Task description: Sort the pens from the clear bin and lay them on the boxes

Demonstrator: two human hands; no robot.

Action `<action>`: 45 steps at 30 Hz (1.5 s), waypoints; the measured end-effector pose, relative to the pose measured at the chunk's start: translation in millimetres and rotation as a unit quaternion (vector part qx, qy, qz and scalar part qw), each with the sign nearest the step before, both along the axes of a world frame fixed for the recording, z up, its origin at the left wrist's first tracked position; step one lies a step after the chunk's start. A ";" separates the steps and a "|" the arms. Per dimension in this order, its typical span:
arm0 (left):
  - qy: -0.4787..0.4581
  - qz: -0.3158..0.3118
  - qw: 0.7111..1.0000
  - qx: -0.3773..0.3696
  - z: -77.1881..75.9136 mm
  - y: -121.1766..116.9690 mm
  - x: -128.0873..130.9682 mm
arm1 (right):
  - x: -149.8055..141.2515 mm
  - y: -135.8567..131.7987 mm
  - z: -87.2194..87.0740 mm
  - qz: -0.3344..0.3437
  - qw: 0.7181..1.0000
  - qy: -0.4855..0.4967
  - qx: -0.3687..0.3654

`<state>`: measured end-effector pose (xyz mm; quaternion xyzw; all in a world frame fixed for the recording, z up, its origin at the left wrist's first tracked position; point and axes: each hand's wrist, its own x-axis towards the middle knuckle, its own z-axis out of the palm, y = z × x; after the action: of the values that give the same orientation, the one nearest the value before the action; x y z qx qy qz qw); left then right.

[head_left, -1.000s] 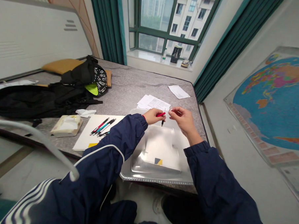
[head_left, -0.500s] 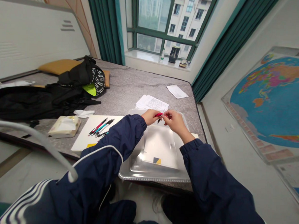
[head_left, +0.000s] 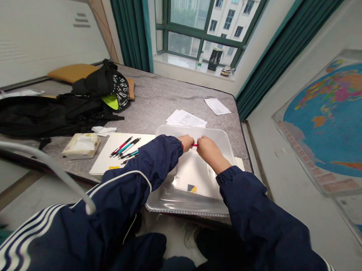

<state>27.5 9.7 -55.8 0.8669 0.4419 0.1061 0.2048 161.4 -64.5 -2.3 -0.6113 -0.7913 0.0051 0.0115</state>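
Observation:
Over the clear plastic tray (head_left: 183, 209), my left hand (head_left: 187, 142) is closed on one end of a red pen (head_left: 195, 145). My right hand (head_left: 208, 152) wraps round the other end, so only a short red piece shows between the two fists. Beneath them, a white sheet (head_left: 185, 173) with a grey and yellow mark lies in the tray. To the left, several pens (head_left: 125, 147), red, teal and black, rest on a white board (head_left: 103, 164), partly covered by my left sleeve.
A tissue pack (head_left: 81, 146) sits left of the board, with a black backpack (head_left: 56, 114) behind it. Printed papers (head_left: 186, 119) lie beyond the tray, and another paper (head_left: 217, 106) is farther right. A white cable (head_left: 48, 161) crosses the lower left.
The fingertip hold has become a closed grip by both hands, hiding most of the red pen. The dark tip seen between the hands earlier is out of sight. The view has shifted slightly.

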 end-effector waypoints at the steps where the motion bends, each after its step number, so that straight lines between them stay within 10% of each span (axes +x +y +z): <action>1: 0.000 -0.003 1.000 -0.003 -0.6 -0.4 0.0 | -0.6 -0.9 0.6 -0.001 1.000 0.002 -0.003; 8: -0.033 -0.024 0.999 -0.004 2.1 4.1 -2.7 | 8.2 -1.4 12.9 0.040 0.978 0.193 0.072; 18: -0.159 -0.064 0.984 0.054 25.8 2.9 -13.6 | 21.2 8.0 17.6 -0.085 0.807 0.581 0.067; 25: -0.195 -0.062 0.977 0.054 33.4 -1.5 -18.2 | -11.9 -26.8 11.0 0.187 0.880 0.320 -0.297; 31: -0.203 -0.084 0.974 0.052 33.5 -3.7 -19.9 | -64.5 -80.1 -32.4 0.390 0.883 0.058 -0.255; 45: -0.163 -0.079 0.982 0.044 32.1 1.5 -17.1 | -40.5 -36.2 -27.7 0.213 0.955 -0.049 -0.199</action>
<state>10.5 11.2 -23.6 0.8783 0.3275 0.2488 0.2439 120.9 -100.7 -30.0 -0.4178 -0.8858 0.1350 -0.1504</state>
